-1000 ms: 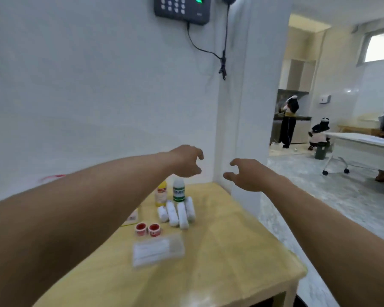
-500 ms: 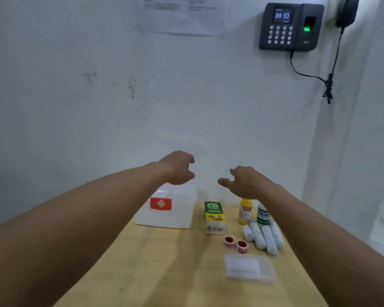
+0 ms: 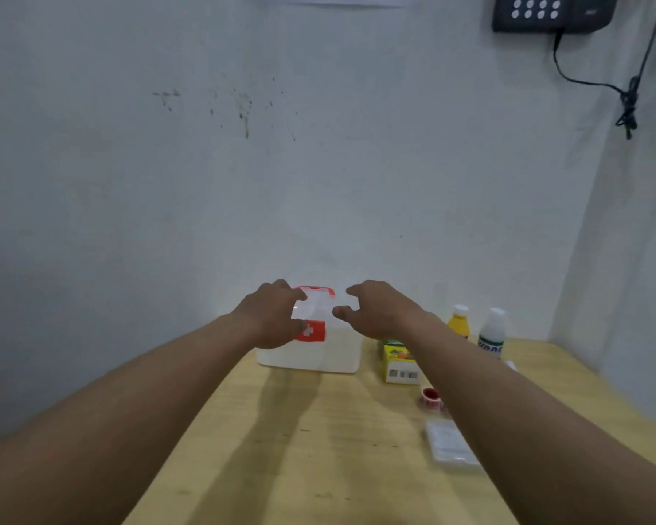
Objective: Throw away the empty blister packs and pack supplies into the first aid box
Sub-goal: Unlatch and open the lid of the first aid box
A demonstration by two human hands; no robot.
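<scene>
Both arms reach forward over a wooden table point(image 3: 319, 449) set against a white wall point(image 3: 319, 183). The first aid box point(image 3: 330, 354), translucent white with a red cross label and a red lid latch, stands at the table's far edge against the wall, lid on. The left hand point(image 3: 269, 316) hangs in front of the box's left half, fingers spread and curled, holding nothing; whether it touches the box cannot be told. The right hand point(image 3: 375, 310) hovers at the box's upper right, likewise spread and empty.

Right of the box stands a small green and yellow carton point(image 3: 398, 363). Behind it are a yellow bottle point(image 3: 458, 323) and a white bottle point(image 3: 491, 335), both upright. Nearer the camera lie a red tape roll point(image 3: 430, 399) and a clear flat pack point(image 3: 447, 443), both partly hidden by the right forearm. A keypad unit point(image 3: 546, 11) hangs on the wall at upper right.
</scene>
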